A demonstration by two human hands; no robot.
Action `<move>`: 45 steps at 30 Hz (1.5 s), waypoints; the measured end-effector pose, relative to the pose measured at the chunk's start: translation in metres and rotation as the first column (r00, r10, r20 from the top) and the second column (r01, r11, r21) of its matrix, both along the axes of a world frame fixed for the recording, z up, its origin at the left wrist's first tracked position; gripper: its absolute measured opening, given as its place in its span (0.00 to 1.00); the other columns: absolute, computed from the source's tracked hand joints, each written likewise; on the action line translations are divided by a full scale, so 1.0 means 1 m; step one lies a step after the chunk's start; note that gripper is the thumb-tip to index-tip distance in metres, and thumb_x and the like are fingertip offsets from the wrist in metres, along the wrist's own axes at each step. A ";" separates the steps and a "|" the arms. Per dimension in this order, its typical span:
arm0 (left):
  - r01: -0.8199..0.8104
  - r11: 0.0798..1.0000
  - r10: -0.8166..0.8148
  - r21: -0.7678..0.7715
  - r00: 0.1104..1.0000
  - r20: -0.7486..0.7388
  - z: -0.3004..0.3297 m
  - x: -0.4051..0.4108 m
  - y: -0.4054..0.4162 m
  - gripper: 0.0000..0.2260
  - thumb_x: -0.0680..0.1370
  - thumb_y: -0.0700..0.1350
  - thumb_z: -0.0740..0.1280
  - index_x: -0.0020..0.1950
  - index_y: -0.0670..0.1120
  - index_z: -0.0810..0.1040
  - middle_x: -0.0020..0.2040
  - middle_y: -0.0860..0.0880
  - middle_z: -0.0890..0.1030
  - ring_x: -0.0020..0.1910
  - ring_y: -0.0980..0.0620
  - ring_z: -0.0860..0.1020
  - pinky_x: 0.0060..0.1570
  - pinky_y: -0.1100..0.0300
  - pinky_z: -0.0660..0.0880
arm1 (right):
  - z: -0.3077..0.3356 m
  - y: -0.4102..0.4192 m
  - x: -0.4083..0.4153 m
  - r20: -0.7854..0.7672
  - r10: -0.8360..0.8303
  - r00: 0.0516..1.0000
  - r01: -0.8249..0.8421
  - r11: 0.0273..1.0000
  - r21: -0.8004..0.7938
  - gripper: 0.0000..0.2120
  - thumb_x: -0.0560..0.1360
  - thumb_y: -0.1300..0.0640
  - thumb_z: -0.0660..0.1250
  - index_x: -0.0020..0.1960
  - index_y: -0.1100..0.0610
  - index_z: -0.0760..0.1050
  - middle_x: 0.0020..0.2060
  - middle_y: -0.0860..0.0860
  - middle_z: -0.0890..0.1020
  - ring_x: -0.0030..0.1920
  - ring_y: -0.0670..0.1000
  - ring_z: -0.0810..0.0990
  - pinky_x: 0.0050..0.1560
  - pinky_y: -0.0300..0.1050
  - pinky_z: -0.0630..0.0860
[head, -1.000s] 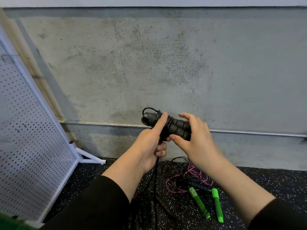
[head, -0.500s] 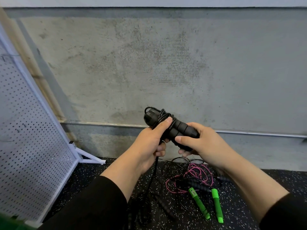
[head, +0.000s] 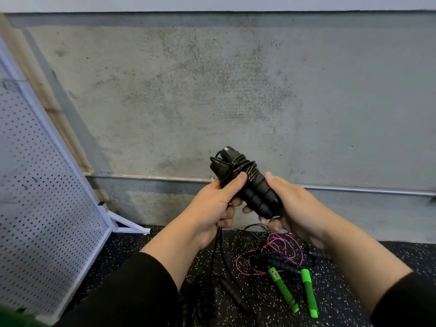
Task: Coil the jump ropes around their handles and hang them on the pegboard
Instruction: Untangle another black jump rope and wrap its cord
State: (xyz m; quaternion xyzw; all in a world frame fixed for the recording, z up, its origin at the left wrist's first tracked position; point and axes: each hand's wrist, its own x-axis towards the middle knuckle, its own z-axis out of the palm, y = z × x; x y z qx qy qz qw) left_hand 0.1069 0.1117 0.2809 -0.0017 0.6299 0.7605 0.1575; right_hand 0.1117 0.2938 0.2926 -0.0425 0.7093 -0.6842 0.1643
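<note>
- Black handles (head: 250,187) sat paired, mid-frame, held up in front of the concrete wall (head: 236,90); black rope (head: 238,166) was coiled round their far ends.
- Left hand (head: 212,208) gripped the bundle, thumb pressed on the coils; loose rope trailed down from it to the floor (head: 354,303).
- Right hand (head: 290,208) curled under the near ends of the handles.
- Judgement: keep the thumb pinning the last turn, feed slack taut, lay turns side by side, not stacked.
- Pink rope (head: 271,251) and green handles (head: 295,291) lay tangled on the floor below; snag risk for the trailing slack.
- Pegboard (head: 35,197) stood to the left, leaning, well apart; open room between.
</note>
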 end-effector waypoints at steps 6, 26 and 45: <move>-0.033 0.998 0.034 -0.044 0.999 0.029 0.003 -0.003 0.002 0.17 0.77 0.61 0.70 0.52 0.47 0.77 0.36 0.50 0.73 0.26 0.56 0.59 0.26 0.62 0.54 | -0.006 -0.002 -0.004 -0.134 -0.157 0.979 0.160 0.987 0.014 0.12 0.84 0.47 0.58 0.62 0.50 0.75 0.45 0.56 0.82 0.38 0.52 0.74 0.35 0.46 0.73; -0.191 0.978 0.170 0.087 0.965 0.201 0.001 -0.002 0.004 0.18 0.74 0.61 0.73 0.41 0.50 0.72 0.28 0.53 0.61 0.21 0.57 0.55 0.22 0.64 0.50 | -0.022 -0.011 -0.013 -0.693 0.077 0.716 0.411 0.756 0.509 0.33 0.69 0.51 0.80 0.71 0.52 0.74 0.54 0.46 0.71 0.57 0.46 0.73 0.62 0.36 0.68; -0.036 0.999 0.034 0.018 0.993 0.114 0.006 -0.002 0.000 0.25 0.76 0.62 0.70 0.61 0.42 0.80 0.30 0.55 0.63 0.23 0.58 0.57 0.21 0.65 0.55 | -0.009 -0.001 -0.010 -0.484 -0.129 0.866 0.323 0.882 0.343 0.19 0.78 0.52 0.71 0.67 0.42 0.71 0.40 0.39 0.82 0.38 0.37 0.78 0.40 0.29 0.71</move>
